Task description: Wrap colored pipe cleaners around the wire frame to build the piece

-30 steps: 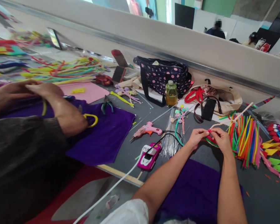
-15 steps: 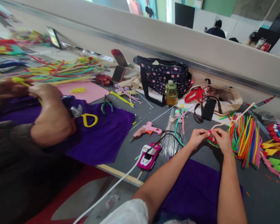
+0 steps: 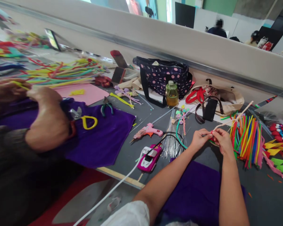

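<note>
The left hand [image 3: 200,138] and right hand [image 3: 223,141] meet above the counter [image 3: 261,197], each grip pinched on a small red piece [image 3: 211,132] — between the purple cloth [image 3: 193,188] at the near edge and the beige bag [image 3: 235,99] by the far edge. A pale stem [image 3: 241,116] slants away beyond them — coloured strips [image 3: 247,139] lie just beside the right hand.

Small red piece [image 3: 211,133], mostly hidden, pinched over bench [image 3: 261,201]; pale cream twisted strand [image 3: 244,110] slants toward bench's far edge.
</note>
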{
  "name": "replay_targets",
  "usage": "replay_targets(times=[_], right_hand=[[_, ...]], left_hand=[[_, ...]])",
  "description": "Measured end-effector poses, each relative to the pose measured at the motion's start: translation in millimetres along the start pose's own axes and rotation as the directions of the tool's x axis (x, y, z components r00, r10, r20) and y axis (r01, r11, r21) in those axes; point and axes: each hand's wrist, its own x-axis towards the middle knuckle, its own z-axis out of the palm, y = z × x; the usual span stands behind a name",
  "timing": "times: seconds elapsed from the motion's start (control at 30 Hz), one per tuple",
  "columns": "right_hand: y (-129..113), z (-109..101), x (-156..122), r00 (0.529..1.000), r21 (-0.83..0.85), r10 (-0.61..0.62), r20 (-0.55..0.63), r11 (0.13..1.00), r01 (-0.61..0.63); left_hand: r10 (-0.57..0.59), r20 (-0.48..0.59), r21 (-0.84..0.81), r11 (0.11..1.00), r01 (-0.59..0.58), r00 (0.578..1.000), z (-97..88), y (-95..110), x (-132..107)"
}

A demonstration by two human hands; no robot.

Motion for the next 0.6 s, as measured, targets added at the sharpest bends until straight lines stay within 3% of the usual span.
replay_targets(times=[0.1,0.23,0.3,0.43,0.6], right_hand=[[3.6,9.3,4.1,0.993,-0.020,-0.012,-0.117,1.000,0.010],[7.5,19.4,9.1,0.946,-0.173,-0.152,-0.285,0.979,0.105],[7.2,19.7,8.9,0.949,-0.167,-0.157,-0.275,0.979,0.114],[2.9,8.1,4.6,0.993,0.013,-0.043,-0.109,0.999,0.045],[-0.8,-2.0,2.6,0.972,0.065,-0.108,-0.206,0.990,0.124]], left_hand=[[0.027,-0.018,0.029,0.999,-0.026,0.999,2.9,-0.1,-1.9],[0.023,-0.044,0.034,0.999,-0.021,0.999,5.9,-1.0,-2.5],[-0.029,-0.070,-0.013,1.000,0.028,0.997,6.2,-2.4,-1.2],[-0.207,-0.119,-0.244,0.954,0.173,0.971,6.4,-5.3,2.0],[-0.358,-0.049,-0.426,0.852,0.305,0.932,6.7,-3.5,1.9]])
